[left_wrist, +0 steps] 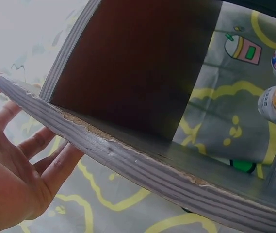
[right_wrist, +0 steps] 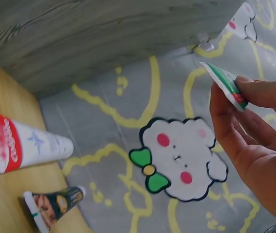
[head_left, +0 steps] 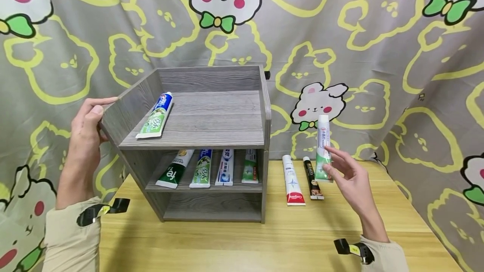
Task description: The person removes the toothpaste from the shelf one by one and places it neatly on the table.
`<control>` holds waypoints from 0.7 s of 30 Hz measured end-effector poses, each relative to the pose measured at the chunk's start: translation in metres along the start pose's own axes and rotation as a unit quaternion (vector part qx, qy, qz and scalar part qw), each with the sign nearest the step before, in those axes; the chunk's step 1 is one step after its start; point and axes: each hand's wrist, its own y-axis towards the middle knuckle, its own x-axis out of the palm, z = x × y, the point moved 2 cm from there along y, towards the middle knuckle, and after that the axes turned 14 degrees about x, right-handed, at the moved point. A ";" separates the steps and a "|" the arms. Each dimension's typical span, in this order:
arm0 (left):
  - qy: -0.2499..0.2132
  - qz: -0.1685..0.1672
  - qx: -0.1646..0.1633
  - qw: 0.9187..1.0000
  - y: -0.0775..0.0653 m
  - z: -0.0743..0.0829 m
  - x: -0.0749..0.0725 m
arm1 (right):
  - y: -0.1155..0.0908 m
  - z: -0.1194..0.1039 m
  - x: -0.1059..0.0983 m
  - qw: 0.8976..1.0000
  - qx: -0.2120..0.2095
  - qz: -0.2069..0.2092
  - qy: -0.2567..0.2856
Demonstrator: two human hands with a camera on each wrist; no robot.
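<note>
My left hand (head_left: 88,123) grips the front edge of the left side panel of a grey wood-grain shelf (head_left: 208,142); in the left wrist view its fingers (left_wrist: 62,167) reach past the panel edge. To the right of the shelf, my right hand (head_left: 349,177) pinches a white and green toothpaste tube (head_left: 323,142) near its flat end, cap upward, raised above the table. Only the tube's green flat end (right_wrist: 227,87) shows in the right wrist view. Below it on the table lie a red-and-white Colgate toothpaste tube (head_left: 293,181) and a black toothpaste tube (head_left: 312,179).
A blue and green toothpaste tube (head_left: 156,116) lies on the shelf's top board at the left. Several tubes, among them a dark green one (head_left: 174,170) and a white and blue one (head_left: 225,169), sit on the middle board. A patterned curtain (head_left: 230,49) hangs behind the wooden table (head_left: 211,247).
</note>
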 end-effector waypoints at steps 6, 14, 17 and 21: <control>0.004 -0.001 0.003 1.000 0.000 0.000 0.001 | 0.005 0.018 -0.005 1.000 0.016 0.013 0.000; 0.008 -0.006 0.003 1.000 -0.001 0.000 0.001 | 0.009 0.043 -0.009 0.999 0.045 0.017 -0.013; 0.006 -0.005 0.004 1.000 -0.001 0.000 0.000 | 0.009 0.053 -0.012 0.998 0.057 0.012 -0.014; 0.002 -0.008 0.007 1.000 -0.001 0.000 0.000 | 0.008 0.064 -0.016 0.996 0.083 -0.001 -0.016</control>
